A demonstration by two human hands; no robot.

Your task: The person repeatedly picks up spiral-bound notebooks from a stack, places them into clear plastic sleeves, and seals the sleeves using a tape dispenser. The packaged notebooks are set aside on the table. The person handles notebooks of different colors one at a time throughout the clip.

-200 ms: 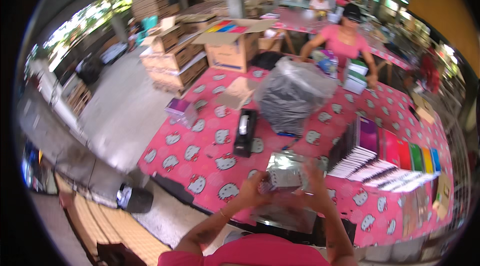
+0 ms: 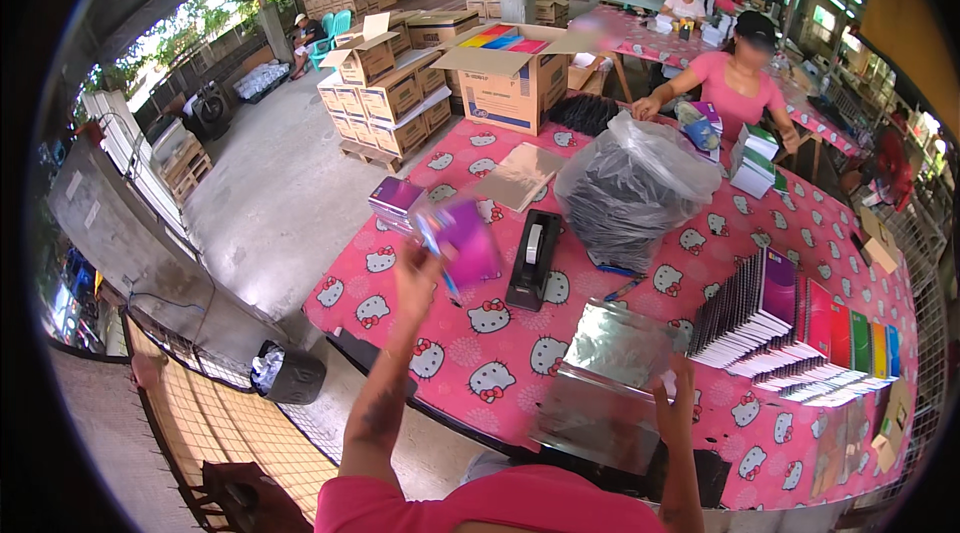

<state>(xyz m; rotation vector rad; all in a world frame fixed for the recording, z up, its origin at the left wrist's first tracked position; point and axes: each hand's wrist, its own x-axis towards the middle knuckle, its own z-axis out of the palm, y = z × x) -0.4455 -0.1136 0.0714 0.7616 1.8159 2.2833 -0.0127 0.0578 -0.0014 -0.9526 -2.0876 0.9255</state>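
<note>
My left hand point(image 2: 418, 278) reaches out to the left, its fingers closed on a purple notebook point(image 2: 462, 241) that is smeared by motion. Beside it sits a small stack of purple notebooks point(image 2: 396, 201), partly hidden by the held one. My right hand point(image 2: 675, 395) is at the right edge of some clear, shiny plastic sleeves point(image 2: 610, 343), thumb and fingers apart. Whether it touches the plastic I cannot tell. Just beyond the sleeves lies a black tape dispenser point(image 2: 533, 260). To the right, spiral notebooks point(image 2: 765, 318) stand in a long leaning row with purple, red, green, yellow and blue covers.
A big plastic bag of dark material point(image 2: 630, 193) stands mid-table on the pink patterned cloth point(image 2: 490, 318). Behind it are a flat brown board point(image 2: 522, 176) and an open carton point(image 2: 505, 83). Across the table a co-worker point(image 2: 735, 83) handles notebooks. A black bin point(image 2: 290, 373) stands on the floor.
My left hand has swung from above the plastic sleeves out to the left with the notebook. My right hand has stayed by the sleeves. The whole view has shifted.
</note>
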